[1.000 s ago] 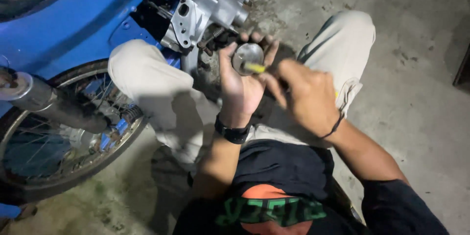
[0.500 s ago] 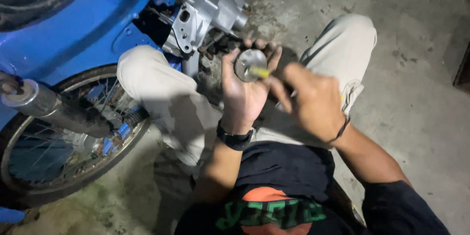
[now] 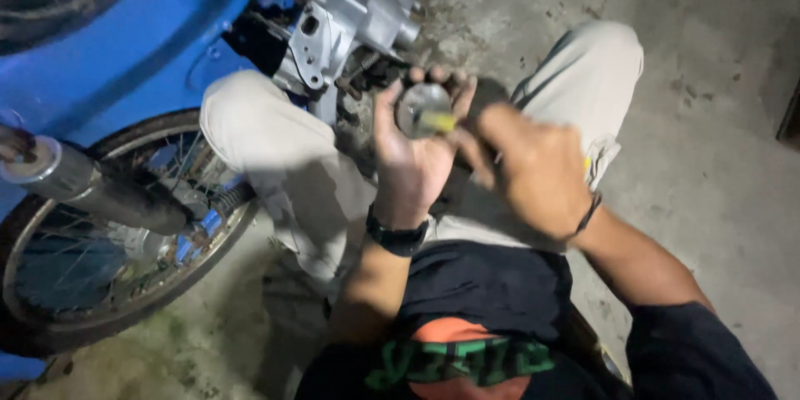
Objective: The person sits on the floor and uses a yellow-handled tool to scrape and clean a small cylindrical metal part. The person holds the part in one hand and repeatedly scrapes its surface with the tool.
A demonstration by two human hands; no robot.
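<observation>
My left hand point(image 3: 412, 150) is raised palm up and grips a round grey metal piston point(image 3: 422, 108) by its sides, its flat crown facing me. My right hand point(image 3: 533, 171) is closed around a tool with a yellow tip point(image 3: 439, 122), and that tip rests on the piston's crown. Most of the tool is hidden inside my fist. Both hands are held between my knees, just in front of the grey engine block point(image 3: 350, 17) of a blue motorcycle point(image 3: 125, 42).
The motorcycle's rear wheel point(image 3: 100, 242) and chrome exhaust pipe point(image 3: 75, 183) lie at the left. My knees in pale trousers point(image 3: 267, 158) flank the hands. Stained concrete floor point(image 3: 717, 158) stretches to the right, with a dark object point(image 3: 792, 121) at the right edge.
The hands stay together on the piston. The right hand has shifted slightly while the yellow tip works on the crown. The view has moved a little.
</observation>
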